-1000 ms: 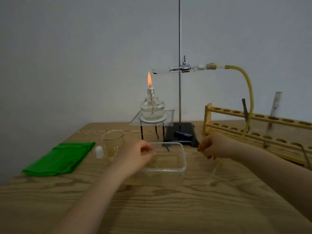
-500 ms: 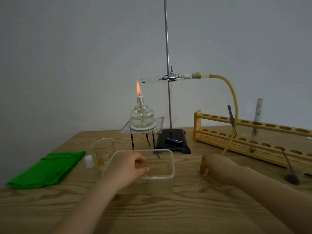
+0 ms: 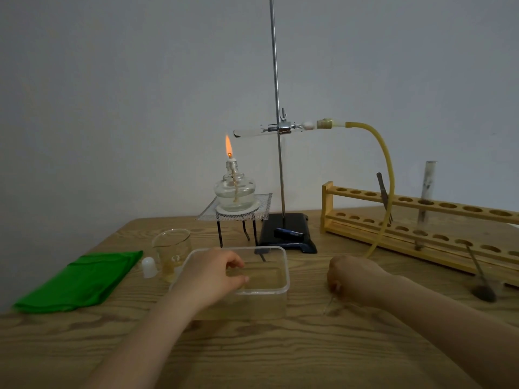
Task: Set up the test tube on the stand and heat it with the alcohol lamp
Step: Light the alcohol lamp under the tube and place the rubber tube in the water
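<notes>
On the table (image 3: 280,355), a tub (image 3: 282,276) sits in front of the lamp (image 3: 235,192) on its tripod (image 3: 236,220). The stand (image 3: 286,234) is right of the lamp, the rack (image 3: 407,220) further right. A beaker (image 3: 172,249), cap (image 3: 148,266) and cloth (image 3: 81,279) lie left of the tub.

We lose the stand rod (image 3: 271,37) past the top edge, the wooden rack (image 3: 449,209) past the right edge, the right hand (image 3: 356,279) hiding its own fingers, whatever its grip holds unclear, the left hand (image 3: 210,279) covering the container's (image 3: 283,276) near-left rim.

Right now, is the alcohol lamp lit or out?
Lit. An orange flame stands upright on the wick of the alcohol lamp, just left of and below the clamped test tube.
</notes>
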Demonstrator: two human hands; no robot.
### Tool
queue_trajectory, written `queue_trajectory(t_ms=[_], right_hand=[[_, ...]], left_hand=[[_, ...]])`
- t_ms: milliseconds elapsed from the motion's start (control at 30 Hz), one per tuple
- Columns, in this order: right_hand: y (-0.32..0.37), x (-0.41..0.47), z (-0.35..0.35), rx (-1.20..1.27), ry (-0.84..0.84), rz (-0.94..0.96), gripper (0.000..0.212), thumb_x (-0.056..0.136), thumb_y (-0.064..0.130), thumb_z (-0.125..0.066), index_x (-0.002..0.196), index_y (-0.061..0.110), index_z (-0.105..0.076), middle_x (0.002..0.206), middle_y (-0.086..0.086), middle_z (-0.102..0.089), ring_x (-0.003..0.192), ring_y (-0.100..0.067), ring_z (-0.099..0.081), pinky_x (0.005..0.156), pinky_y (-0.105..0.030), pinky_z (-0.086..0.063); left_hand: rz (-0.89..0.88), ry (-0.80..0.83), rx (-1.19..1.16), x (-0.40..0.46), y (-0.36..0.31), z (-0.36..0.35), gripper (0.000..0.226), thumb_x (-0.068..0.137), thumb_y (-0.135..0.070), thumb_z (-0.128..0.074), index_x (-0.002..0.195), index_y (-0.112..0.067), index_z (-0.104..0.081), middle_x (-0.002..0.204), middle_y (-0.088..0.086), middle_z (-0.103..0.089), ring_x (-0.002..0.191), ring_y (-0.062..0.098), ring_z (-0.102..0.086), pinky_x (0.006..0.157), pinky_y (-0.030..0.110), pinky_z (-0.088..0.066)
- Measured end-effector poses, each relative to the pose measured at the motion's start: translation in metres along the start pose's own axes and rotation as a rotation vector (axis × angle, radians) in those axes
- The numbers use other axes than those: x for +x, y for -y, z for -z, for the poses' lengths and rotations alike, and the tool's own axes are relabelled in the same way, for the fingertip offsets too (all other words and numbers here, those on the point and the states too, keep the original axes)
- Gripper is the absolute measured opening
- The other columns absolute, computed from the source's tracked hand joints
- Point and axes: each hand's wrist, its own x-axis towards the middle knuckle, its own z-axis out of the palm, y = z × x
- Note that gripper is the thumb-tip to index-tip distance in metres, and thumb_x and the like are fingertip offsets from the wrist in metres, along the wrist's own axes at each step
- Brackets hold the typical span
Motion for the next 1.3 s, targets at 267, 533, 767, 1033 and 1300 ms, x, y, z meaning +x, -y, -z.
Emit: queue_trajectory(t_ms=[267, 533, 767, 1033, 1300], right_hand=[[-0.003, 0.000, -0.003, -0.010, 0.003, 0.044, 0.024, 0.089, 0.018, -0.057, 0.113, 0.021, -0.059, 0.114, 0.001, -0.054, 0.099, -0.016, -0.055, 0.087, -0.030, -0.052], [-0.004, 0.003, -0.007, 0.075, -0.025, 0.021, 0.018, 0.089, 0.019, -0.055, 0.105, 0.027, -0.057, 0.102, 0.005, -0.059, 0.091, -0.013, -0.057, 0.082, -0.029, -0.053], [0.002, -0.001, 0.010, 0.118, -0.064, 0.016, 0.022, 0.093, 0.014, -0.048, 0.111, 0.026, -0.054, 0.103, 0.002, -0.060, 0.092, -0.016, -0.059, 0.081, -0.028, -0.053], [0.017, 0.013, 0.037, 0.106, -0.221, 0.038, 0.025, 0.094, 0.010, -0.050, 0.111, 0.028, -0.053, 0.095, 0.006, -0.056, 0.084, -0.014, -0.057, 0.070, -0.024, -0.051], [0.049, 0.036, 0.052, 0.026, -0.332, 0.098, 0.027, 0.095, 0.013, -0.051, 0.115, 0.030, -0.054, 0.105, 0.002, -0.056, 0.094, -0.016, -0.054, 0.071, -0.028, -0.051]], left_hand=[[0.010, 0.028, 0.016, 0.002, 0.001, -0.002, 0.037, 0.079, -0.047, -0.066, 0.114, -0.036, -0.059, 0.119, -0.016, -0.059, 0.106, 0.003, -0.054, 0.097, 0.029, -0.046], [0.029, 0.047, -0.001, 0.004, 0.003, -0.002, 0.039, 0.076, -0.050, -0.068, 0.112, -0.036, -0.061, 0.115, -0.017, -0.061, 0.103, 0.003, -0.055, 0.097, 0.029, -0.046], [0.055, 0.088, -0.027, 0.005, 0.005, 0.003, 0.043, 0.075, -0.049, -0.070, 0.114, -0.034, -0.061, 0.118, -0.014, -0.061, 0.106, 0.005, -0.055, 0.097, 0.030, -0.046], [0.112, 0.119, -0.048, 0.003, 0.007, 0.013, 0.052, 0.069, -0.052, -0.074, 0.114, -0.030, -0.061, 0.113, -0.013, -0.061, 0.098, 0.005, -0.057, 0.089, 0.030, -0.050], [0.160, 0.068, 0.072, 0.001, 0.003, 0.019, 0.055, 0.065, -0.060, -0.072, 0.109, -0.028, -0.063, 0.098, -0.014, -0.061, 0.091, 0.007, -0.059, 0.083, 0.032, -0.052]])
